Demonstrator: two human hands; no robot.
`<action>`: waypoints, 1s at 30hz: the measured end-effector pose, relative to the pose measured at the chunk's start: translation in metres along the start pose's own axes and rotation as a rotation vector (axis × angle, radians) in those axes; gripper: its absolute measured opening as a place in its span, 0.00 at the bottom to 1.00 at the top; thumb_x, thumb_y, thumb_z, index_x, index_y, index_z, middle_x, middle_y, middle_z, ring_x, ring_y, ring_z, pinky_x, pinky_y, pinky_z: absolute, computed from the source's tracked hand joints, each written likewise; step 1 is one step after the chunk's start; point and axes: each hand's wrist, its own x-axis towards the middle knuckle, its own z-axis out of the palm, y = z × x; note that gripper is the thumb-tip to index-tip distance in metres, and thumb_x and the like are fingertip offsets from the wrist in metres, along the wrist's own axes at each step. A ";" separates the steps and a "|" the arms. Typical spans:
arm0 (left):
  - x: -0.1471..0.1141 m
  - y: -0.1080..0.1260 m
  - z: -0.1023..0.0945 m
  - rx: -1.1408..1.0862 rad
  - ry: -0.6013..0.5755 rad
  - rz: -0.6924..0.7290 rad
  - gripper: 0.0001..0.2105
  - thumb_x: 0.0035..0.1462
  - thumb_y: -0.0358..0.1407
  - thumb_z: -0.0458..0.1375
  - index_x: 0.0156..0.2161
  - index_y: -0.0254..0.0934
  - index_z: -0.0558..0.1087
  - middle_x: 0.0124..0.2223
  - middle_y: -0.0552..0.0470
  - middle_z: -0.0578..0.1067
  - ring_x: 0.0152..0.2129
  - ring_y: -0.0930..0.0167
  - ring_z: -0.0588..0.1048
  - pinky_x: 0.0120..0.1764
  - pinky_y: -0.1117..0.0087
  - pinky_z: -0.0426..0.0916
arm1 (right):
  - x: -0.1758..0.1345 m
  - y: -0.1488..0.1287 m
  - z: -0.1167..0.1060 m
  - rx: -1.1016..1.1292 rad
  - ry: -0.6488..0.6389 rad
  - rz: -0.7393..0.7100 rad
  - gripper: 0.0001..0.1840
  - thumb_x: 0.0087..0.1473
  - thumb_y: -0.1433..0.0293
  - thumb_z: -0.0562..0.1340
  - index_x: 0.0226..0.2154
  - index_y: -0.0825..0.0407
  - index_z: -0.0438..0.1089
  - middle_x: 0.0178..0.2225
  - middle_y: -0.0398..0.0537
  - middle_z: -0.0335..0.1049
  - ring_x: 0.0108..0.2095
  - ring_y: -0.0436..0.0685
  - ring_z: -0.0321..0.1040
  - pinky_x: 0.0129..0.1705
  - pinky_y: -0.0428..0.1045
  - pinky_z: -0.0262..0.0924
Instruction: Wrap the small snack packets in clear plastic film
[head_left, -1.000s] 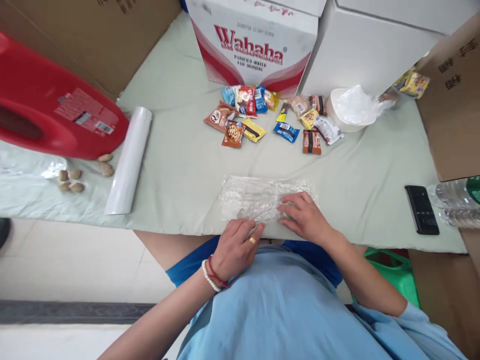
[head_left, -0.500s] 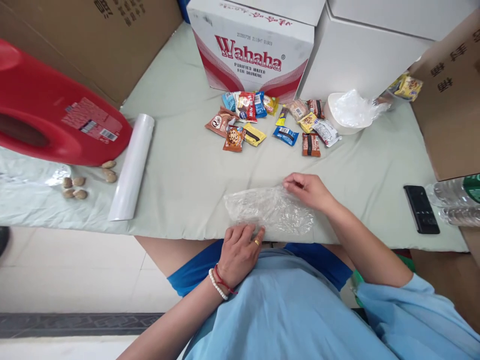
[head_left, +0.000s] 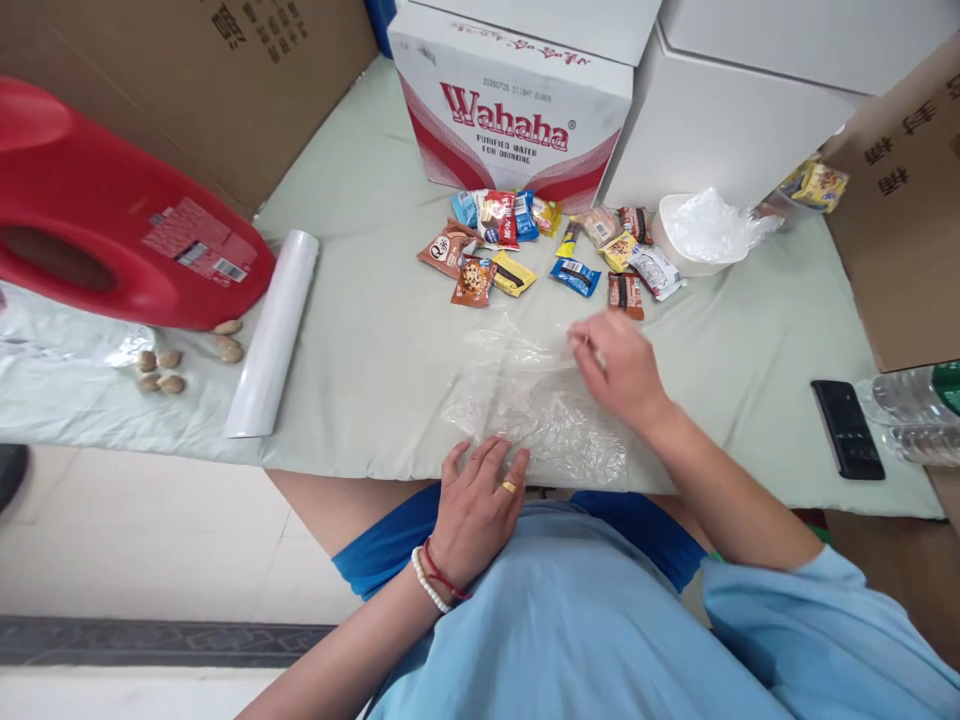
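A thin, crinkled clear plastic bag (head_left: pixel 529 405) lies partly spread at the near edge of the table, its far part raised in loose folds. At its far right side, my right hand (head_left: pixel 619 365) is closed in a pinch on the plastic, slightly blurred. My left hand (head_left: pixel 484 500) rests flat on the bag's near left edge, fingers apart, with a ring and bracelets on it. Beyond the bag lie several small wrapped snacks, among them a blue packet (head_left: pixel 575 277), a yellow packet (head_left: pixel 513 273) and a brown cookie packet (head_left: pixel 473 281).
A white bowl (head_left: pixel 679 255) with clear plastic in it stands at the back right, before white boxes. A Wahaha carton (head_left: pixel 517 110) is behind the snacks. Left are a white roll (head_left: pixel 274 335), a red jug (head_left: pixel 112 210) and several nuts (head_left: pixel 171 384); right, a black phone (head_left: pixel 847 430).
My right hand has moved away from my body, drawing the far side of the plastic bag outward so it covers more table. My left hand stays at its near edge, fingers a little more spread.
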 end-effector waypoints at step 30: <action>0.087 -0.110 0.026 0.000 -0.354 0.019 0.32 0.73 0.50 0.48 0.74 0.36 0.58 0.76 0.39 0.58 0.74 0.56 0.57 0.73 0.44 0.49 | -0.083 -0.033 0.029 0.359 -0.258 -0.119 0.19 0.72 0.68 0.57 0.60 0.48 0.73 0.62 0.54 0.75 0.64 0.61 0.69 0.66 0.64 0.67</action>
